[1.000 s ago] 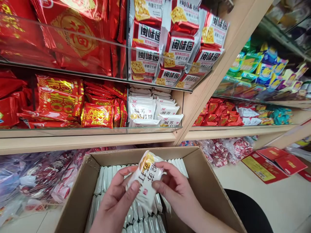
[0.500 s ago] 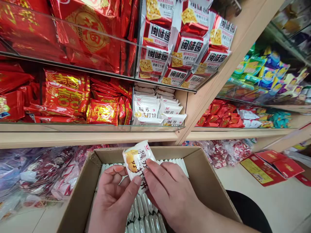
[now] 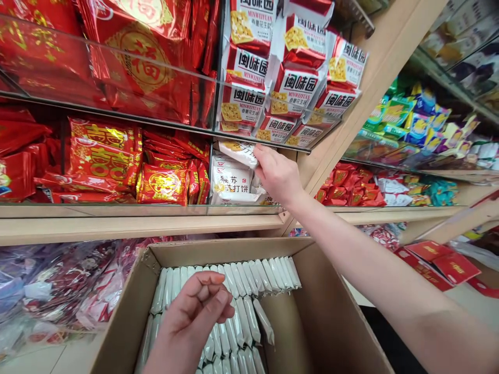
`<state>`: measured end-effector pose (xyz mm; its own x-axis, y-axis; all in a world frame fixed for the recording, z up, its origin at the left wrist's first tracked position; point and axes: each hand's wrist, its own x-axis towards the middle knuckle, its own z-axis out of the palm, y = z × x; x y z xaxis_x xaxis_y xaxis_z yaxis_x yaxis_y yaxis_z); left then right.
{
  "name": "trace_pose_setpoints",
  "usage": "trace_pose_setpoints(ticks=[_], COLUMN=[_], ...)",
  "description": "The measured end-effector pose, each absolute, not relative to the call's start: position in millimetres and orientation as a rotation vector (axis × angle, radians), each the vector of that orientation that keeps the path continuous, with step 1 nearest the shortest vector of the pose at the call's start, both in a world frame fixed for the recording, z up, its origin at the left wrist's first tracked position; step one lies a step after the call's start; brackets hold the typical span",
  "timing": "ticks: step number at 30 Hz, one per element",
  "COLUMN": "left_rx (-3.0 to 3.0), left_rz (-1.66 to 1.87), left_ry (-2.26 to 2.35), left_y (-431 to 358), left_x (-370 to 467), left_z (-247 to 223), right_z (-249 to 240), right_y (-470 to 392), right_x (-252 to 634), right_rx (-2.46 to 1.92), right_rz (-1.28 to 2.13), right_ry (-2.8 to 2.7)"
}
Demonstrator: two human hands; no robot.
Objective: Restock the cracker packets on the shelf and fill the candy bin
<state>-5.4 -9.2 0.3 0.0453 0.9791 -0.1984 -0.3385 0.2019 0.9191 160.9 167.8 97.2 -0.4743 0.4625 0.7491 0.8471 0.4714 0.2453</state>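
At the lower shelf compartment, my right hand (image 3: 276, 172) grips a white cracker packet (image 3: 238, 151) by its right end, tilted above the other packets. Below it, more white cracker packets (image 3: 233, 179) are stacked behind the clear shelf front. My left hand (image 3: 197, 311) hovers over the open cardboard box (image 3: 331, 311), its fingers curled in toward the thumb and nothing visible in them. Rows of white packets (image 3: 241, 278) stand on edge inside that box, one leaning at the right end of a row. The far ends of the shelf stacks are hidden.
Red packets (image 3: 163, 182) fill the compartment to the left. Red-and-white cracker packs (image 3: 296, 85) sit on the shelf above, behind a clear panel. Bagged goods (image 3: 70, 291) lie left of the box, and a red carton (image 3: 436, 262) is on the floor at right.
My right hand has moved up and forward from over the box to the shelf, carrying the cracker packet. My left hand has let go of it and stays above the box.
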Motion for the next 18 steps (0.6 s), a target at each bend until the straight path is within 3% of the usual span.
trace_pose_setpoints(ticks=[18], left_rx=[1.241], left_rz=[0.763], left_ry=[0.958], left_y=[-12], left_x=[0], left_z=[-28], right_z=[84], right_y=[196], right_x=[120], right_rx=[-1.338], right_rz=[-0.643], right_ry=[-1.873])
